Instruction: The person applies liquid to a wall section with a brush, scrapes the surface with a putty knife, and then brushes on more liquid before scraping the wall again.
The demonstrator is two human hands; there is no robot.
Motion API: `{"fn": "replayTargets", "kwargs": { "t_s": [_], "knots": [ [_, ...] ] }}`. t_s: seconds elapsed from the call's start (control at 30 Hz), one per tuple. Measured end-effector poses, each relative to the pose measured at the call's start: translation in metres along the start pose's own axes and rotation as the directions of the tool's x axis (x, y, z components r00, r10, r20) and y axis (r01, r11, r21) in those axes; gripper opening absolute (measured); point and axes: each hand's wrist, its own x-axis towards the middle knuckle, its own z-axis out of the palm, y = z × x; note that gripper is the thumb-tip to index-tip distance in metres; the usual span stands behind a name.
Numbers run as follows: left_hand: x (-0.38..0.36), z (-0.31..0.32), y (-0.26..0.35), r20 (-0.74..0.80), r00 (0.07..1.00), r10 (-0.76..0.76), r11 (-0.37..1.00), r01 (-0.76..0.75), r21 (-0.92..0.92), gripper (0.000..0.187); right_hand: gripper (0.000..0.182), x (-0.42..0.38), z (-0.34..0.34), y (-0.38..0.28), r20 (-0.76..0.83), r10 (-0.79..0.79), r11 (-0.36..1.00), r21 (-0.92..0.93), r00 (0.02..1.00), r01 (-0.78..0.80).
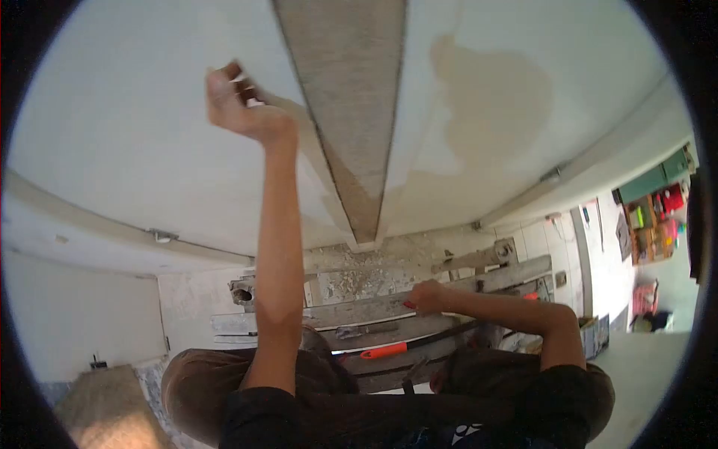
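My left hand (243, 105) is raised in front of the white surface, left of the grey strip (348, 97). Its fingers are loosely bent and apart, slightly blurred, with nothing visible in them. Lower down, my right hand (428, 298) is closed over the wooden planks (351, 310). A small red bit (409, 304) shows at its fingers; the rest of what it grips is hidden. Below it on the planks lies a tool with an orange handle (383, 350) and a long dark part. A flat grey tool (366, 331) rests nearby.
My bent knees are over the planks. Pole ends (502, 252) stick out beyond them. Debris litters the floor (366, 277) beneath. Metal fittings (162, 236) sit along the curved edges of the white surface. At the far right stands a shelf (651, 228) with colourful items.
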Motion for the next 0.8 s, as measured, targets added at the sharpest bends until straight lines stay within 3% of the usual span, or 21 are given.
{"fn": "replayTargets", "kwargs": {
  "t_s": [0.13, 0.23, 0.3, 0.33, 0.4, 0.43, 0.5, 0.57, 0.63, 0.7, 0.73, 0.8],
  "knots": [
    [-0.001, -0.003, 0.001, 0.029, 1.000, 0.000, 1.000, -0.001, 0.013, 0.049, 0.027, 0.005, -0.003, 0.003, 0.074, 0.015, 0.997, -0.074, 0.997, -0.010],
    [0.001, -0.006, -0.003, 0.005, 1.000, -0.011, 0.999, 0.011, 0.043, 0.048, 0.020, 0.009, 0.009, 0.007, -0.062, -0.016, 0.998, -0.068, 0.998, 0.011],
    [0.004, -0.008, -0.008, 0.013, 1.000, -0.015, 0.997, 0.014, 0.076, 0.046, 0.046, 0.011, 0.009, 0.008, -0.032, -0.005, 0.998, -0.068, 0.999, 0.003],
    [0.005, -0.004, -0.007, -0.002, 1.000, -0.027, 0.999, 0.027, 0.024, 0.045, 0.046, 0.019, 0.009, 0.008, 0.008, 0.003, 0.986, -0.164, 1.000, -0.002],
    [0.004, -0.010, -0.007, 0.053, 0.996, -0.069, 0.998, 0.069, -0.002, 0.042, 0.045, 0.033, 0.017, 0.010, -0.189, 0.004, 1.000, -0.004, 0.982, -0.005],
    [0.004, -0.008, -0.007, 0.026, 0.989, -0.147, 0.985, 0.149, -0.083, 0.042, 0.038, 0.025, 0.003, -0.005, -0.221, -0.041, 0.998, 0.033, 0.974, 0.050],
    [-0.001, -0.018, -0.012, 0.070, 0.993, -0.090, 0.996, 0.090, 0.009, 0.037, 0.031, 0.028, -0.002, -0.032, -0.253, -0.091, 0.992, 0.066, 0.963, 0.111],
    [0.004, -0.021, -0.024, 0.051, 0.997, -0.051, 0.999, 0.052, -0.018, 0.038, 0.036, 0.054, 0.028, -0.047, -0.323, -0.266, 0.962, -0.155, 0.908, 0.227],
    [0.015, -0.019, -0.033, 0.037, 0.999, -0.006, 0.998, 0.008, -0.059, 0.039, 0.044, 0.063, 0.048, -0.066, -0.277, -0.238, 0.969, -0.136, 0.931, 0.207],
    [0.022, -0.017, -0.038, 0.023, 0.999, 0.035, 0.994, -0.032, -0.105, 0.040, 0.038, 0.068, 0.061, -0.081, -0.516, -0.325, 0.946, -0.183, 0.792, 0.269],
    [0.017, -0.012, -0.028, 0.028, 0.999, 0.040, 0.993, -0.037, -0.108, 0.040, 0.038, 0.071, 0.066, -0.086, -0.521, -0.327, 0.945, -0.186, 0.788, 0.269],
    [-0.001, -0.008, -0.008, 0.008, 0.997, -0.074, 0.996, 0.074, -0.058, 0.043, 0.038, 0.081, 0.071, -0.093, -0.358, -0.257, 0.966, -0.126, 0.898, 0.226]
  ]
}}
